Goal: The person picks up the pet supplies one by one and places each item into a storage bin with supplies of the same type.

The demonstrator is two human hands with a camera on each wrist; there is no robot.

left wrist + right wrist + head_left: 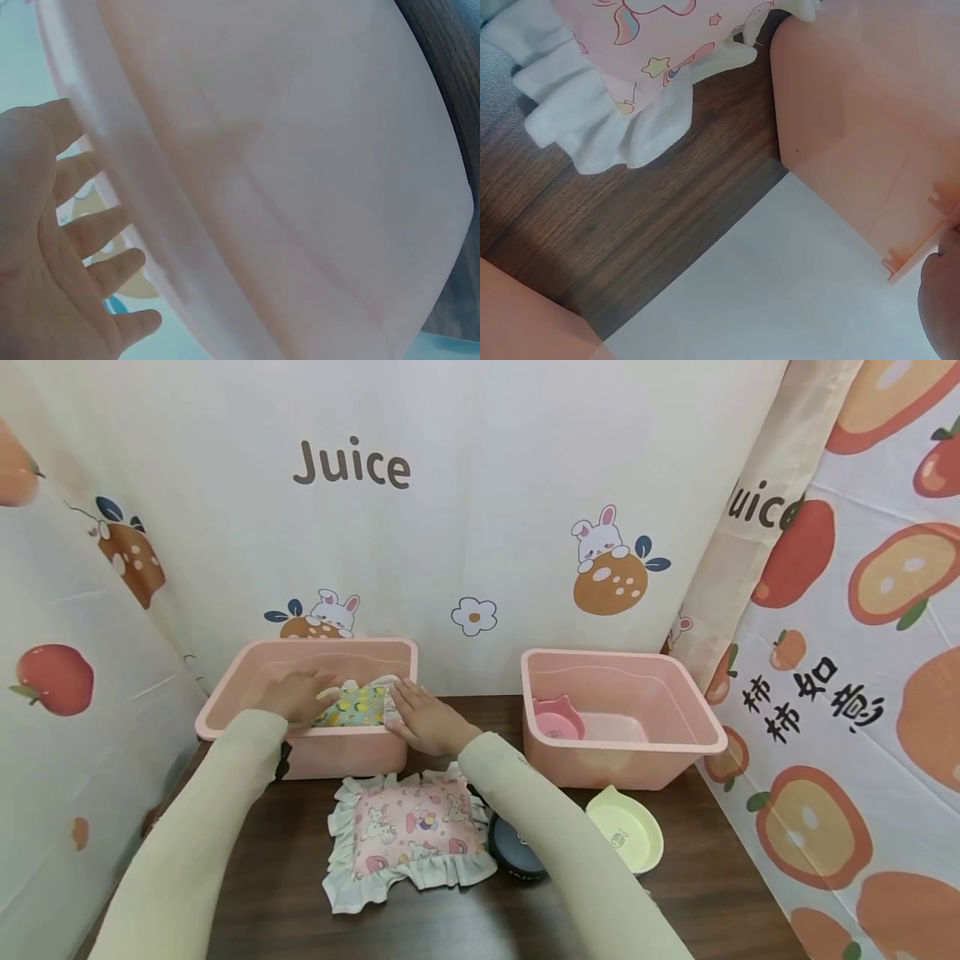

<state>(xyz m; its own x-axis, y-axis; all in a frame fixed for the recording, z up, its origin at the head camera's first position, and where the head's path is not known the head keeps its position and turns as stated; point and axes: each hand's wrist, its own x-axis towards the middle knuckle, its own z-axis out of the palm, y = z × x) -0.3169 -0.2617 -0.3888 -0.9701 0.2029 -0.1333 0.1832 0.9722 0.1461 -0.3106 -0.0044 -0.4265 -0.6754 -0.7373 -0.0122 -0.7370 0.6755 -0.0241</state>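
A lemon-print cushion (352,706) with a white frill lies in the left pink bin (345,756). My left hand (296,696) is over that bin, beside the cushion's left side. In the left wrist view its fingers (101,229) are spread and hold nothing, near the bin's rim. My right hand (427,718) reaches across the bin's right rim, its straight fingers touching the cushion's frill. Only a small part of the right hand (941,300) shows in the right wrist view. In front of the bin lies a pink cushion (416,822) with a white ruffle.
A second pink bin (622,764) stands at the right, with a pink cat-eared bowl (558,718) inside. On the dark wooden table (300,902) are a dark round bowl (517,847), partly behind my right sleeve, and a pale yellow bowl (630,831). Printed curtains surround the table.
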